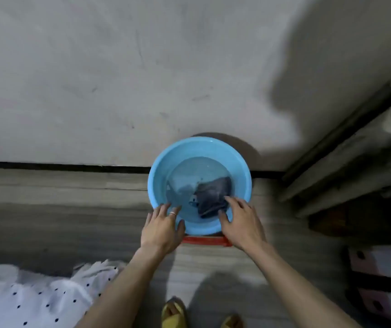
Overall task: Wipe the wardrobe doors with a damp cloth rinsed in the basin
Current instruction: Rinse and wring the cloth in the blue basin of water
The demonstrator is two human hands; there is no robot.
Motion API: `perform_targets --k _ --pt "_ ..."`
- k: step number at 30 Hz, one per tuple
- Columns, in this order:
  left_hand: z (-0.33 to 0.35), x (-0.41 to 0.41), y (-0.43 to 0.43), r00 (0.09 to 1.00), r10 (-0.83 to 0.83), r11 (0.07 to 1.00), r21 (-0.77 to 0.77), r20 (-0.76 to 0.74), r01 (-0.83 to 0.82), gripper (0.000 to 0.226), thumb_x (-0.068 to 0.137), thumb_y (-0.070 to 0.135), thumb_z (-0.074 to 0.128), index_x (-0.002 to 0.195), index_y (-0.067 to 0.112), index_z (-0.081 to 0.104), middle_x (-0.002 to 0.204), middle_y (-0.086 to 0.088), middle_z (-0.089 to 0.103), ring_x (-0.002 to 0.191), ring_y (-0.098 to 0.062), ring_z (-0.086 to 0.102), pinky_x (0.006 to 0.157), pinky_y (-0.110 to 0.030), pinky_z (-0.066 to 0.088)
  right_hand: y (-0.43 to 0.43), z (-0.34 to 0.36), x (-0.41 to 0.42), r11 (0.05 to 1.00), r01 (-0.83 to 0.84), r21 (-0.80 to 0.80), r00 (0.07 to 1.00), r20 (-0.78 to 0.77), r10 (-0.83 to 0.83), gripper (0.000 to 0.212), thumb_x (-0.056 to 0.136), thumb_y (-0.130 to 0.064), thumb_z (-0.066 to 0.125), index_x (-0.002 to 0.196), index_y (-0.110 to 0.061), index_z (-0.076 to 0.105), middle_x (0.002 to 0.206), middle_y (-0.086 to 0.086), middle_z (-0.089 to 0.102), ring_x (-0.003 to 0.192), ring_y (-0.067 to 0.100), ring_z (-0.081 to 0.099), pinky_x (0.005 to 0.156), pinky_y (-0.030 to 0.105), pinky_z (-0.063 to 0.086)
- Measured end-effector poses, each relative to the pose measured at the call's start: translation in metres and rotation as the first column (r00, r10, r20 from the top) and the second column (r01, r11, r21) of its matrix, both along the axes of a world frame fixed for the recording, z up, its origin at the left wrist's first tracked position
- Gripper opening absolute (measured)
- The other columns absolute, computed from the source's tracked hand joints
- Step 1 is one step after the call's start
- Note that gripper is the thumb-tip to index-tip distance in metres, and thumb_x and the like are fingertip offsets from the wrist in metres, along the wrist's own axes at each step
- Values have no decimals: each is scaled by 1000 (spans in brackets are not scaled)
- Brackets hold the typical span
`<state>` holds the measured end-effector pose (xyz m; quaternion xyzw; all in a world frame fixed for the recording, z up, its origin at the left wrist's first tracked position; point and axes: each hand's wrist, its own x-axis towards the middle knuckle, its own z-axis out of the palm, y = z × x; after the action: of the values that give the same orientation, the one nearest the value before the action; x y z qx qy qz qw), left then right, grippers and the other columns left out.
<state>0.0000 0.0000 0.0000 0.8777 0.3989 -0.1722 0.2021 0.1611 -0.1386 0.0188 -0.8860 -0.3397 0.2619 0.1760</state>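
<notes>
Seeing left fingers (166,209) straight and spread, grasping nothing; ring (172,213) on one of them. Tips hovering at the near-left rim of the basin (161,166), thumb lying over the near rim; can't tell whether touching it. Left hand (161,230) palm-down, forearm running back toward lower frame.

Right fingers (236,202) also straight and spread, released, nothing pinched. Tips and thumb overlapping the near-right edge of the cloth (213,195); can't tell whether in contact with it or above the water (197,171). Right hand (241,223) palm-down over the near-right rim.

Cloth: dark, bunched, lying in the water in the right half of the basin, not lifted. Basin: blue, round, upright, sitting on a red stand (204,240), only the stand's near edge showing between the wrists.

Further out: wood-grain floor (71,209), grey wall (119,79) right behind the basin, black strip (59,165) at the joint. Grey panels (346,162) running diagonally at right, blurred; can't tell whether wardrobe doors. Pale boxes (383,263) stacked at lower right. White dotted fabric (24,301) at lower left. Yellow sandals (174,314) at bottom edge, between the forearms.
</notes>
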Motion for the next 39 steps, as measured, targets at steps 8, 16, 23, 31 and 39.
perform_targets --k 8,16,23,31,39 --pt "-51 53 45 986 -135 990 -46 -98 131 52 98 39 41 149 30 39 142 -2 53 133 -27 45 111 -38 32 87 -64 44 959 246 -139 928 -252 -275 72 99 -31 54 158 -28 13 164 13 8 142 38 33 110 42 36" --pt "-83 100 70 811 569 517 -709 -134 -480 38 102 43 45 132 22 54 120 -14 67 106 -32 65 93 -36 53 129 -104 21 772 601 -205 631 -471 -616 38 85 -6 61 122 -17 59 130 18 61 112 35 62 98 40 51" --pt "-92 124 73 450 888 179 -837 -89 -518 30 101 37 54 99 11 68 103 -10 72 92 -22 69 84 -33 55 146 -73 -8 676 732 87 616 -507 -602 42 102 -49 44 110 -16 70 112 7 73 108 25 65 94 36 50" --pt "-95 133 73 516 850 214 -829 -103 -517 35 99 43 55 97 12 70 106 -11 74 93 -26 71 87 -42 59 132 -106 42 915 357 -187 934 100 -343 51 106 -47 25 113 -9 58 116 17 67 119 35 52 96 44 39" --pt "-110 125 81 584 805 451 -529 -106 -718 38 96 37 53 125 12 59 126 -18 63 121 -37 55 104 -42 43 145 -120 41 924 308 -225 909 -216 -356 57 99 -35 51 150 -31 27 146 15 32 122 43 50 94 44 45"
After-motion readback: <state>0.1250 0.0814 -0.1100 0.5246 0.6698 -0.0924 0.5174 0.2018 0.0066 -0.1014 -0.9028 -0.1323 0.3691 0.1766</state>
